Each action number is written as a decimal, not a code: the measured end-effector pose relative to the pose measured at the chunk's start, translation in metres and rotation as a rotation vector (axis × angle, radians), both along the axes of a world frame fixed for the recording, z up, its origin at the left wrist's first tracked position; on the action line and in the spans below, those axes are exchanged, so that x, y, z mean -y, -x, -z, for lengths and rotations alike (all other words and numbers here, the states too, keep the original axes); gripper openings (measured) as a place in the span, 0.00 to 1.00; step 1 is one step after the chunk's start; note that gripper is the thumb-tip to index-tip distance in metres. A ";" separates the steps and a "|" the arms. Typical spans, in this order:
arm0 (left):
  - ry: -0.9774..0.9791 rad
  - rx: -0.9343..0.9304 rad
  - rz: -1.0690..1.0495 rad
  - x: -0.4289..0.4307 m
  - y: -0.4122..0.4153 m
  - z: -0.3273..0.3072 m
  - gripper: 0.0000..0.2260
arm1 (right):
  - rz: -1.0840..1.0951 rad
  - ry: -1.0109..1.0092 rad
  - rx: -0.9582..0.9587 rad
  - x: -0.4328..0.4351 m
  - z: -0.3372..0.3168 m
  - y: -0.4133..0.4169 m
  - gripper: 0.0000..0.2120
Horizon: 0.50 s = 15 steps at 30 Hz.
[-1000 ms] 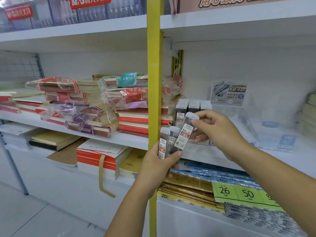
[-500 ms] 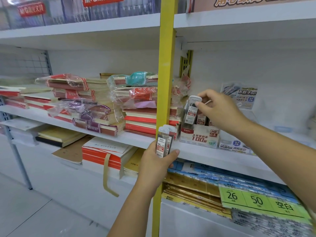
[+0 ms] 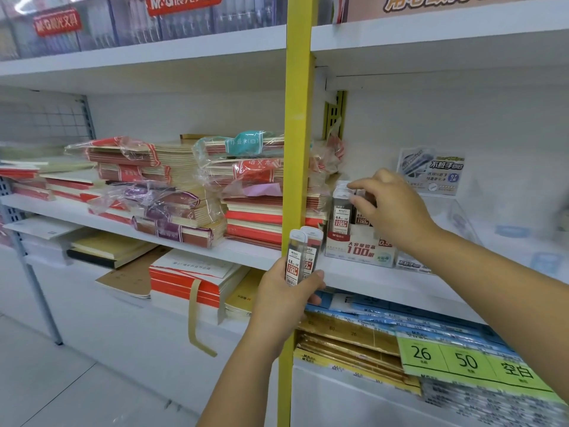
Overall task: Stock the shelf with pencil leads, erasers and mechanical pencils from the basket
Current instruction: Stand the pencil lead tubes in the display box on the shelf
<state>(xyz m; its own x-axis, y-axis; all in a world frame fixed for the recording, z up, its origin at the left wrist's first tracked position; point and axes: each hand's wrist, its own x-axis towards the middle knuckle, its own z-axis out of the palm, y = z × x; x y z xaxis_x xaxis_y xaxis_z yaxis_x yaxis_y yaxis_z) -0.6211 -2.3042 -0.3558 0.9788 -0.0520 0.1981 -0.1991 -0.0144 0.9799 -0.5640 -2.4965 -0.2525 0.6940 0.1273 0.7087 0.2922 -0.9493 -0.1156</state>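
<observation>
Right hand (image 3: 391,211) over the display box (image 3: 358,251), fingertips pinching the cap of a seated tube (image 3: 341,211), long axis upright. Left hand (image 3: 289,294) grips two lead tubes (image 3: 300,257), upright, just left of the box and lower. Right hand is nearer; I judge the next tube travels rightward.

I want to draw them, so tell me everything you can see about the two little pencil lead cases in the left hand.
The two lead cases are slim, see-through plastic boxes with white caps and dark insides. The front one's white and red label shows 0.5, HB and 100. They stand upright, side by side. The left hand grips their lower ends, in front of the yellow post.
</observation>
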 end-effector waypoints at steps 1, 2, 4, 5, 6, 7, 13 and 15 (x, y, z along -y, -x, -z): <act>0.001 -0.001 0.016 0.000 0.001 -0.001 0.05 | -0.041 -0.045 0.005 -0.001 0.002 0.008 0.13; 0.002 0.001 0.030 0.000 0.002 -0.001 0.05 | -0.106 -0.106 -0.009 -0.002 0.004 0.016 0.12; -0.008 0.009 0.054 0.001 0.004 -0.003 0.06 | -0.266 -0.236 -0.125 -0.008 0.013 0.036 0.08; -0.018 0.012 0.066 0.001 0.005 -0.004 0.06 | -0.338 -0.297 -0.218 -0.013 0.018 0.045 0.07; -0.025 0.016 0.079 0.003 0.007 -0.004 0.07 | -0.401 -0.357 -0.315 -0.017 0.022 0.053 0.07; -0.030 0.020 0.091 0.004 0.008 -0.004 0.07 | -0.448 -0.406 -0.393 -0.021 0.026 0.058 0.08; -0.002 0.018 0.086 0.007 0.009 -0.002 0.11 | -0.468 -0.637 -0.381 -0.021 0.032 0.067 0.06; 0.032 0.006 0.054 0.005 0.007 -0.001 0.12 | -0.442 -0.760 -0.272 -0.013 0.022 0.067 0.05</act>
